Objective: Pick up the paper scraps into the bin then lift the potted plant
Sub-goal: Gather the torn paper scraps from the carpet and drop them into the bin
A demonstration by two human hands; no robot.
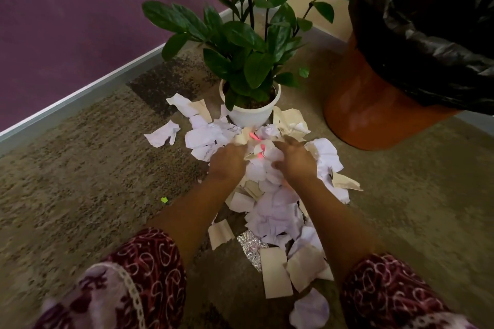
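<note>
A heap of white and cream paper scraps [275,211] lies on the carpet in front of a white pot [251,115] holding a green leafy plant [248,43]. My left hand [227,161] and my right hand [295,160] press into the far end of the heap from both sides, fingers curled around a bunch of scraps with some pink pieces between them. An orange bin [374,112] lined with a black bag [433,27] stands to the right of the plant.
A crumpled foil piece [251,246] lies among the near scraps. A loose white scrap [161,135] and a tiny green bit [163,199] lie to the left on the brown carpet. A purple wall with a pale skirting board [80,96] runs along the left.
</note>
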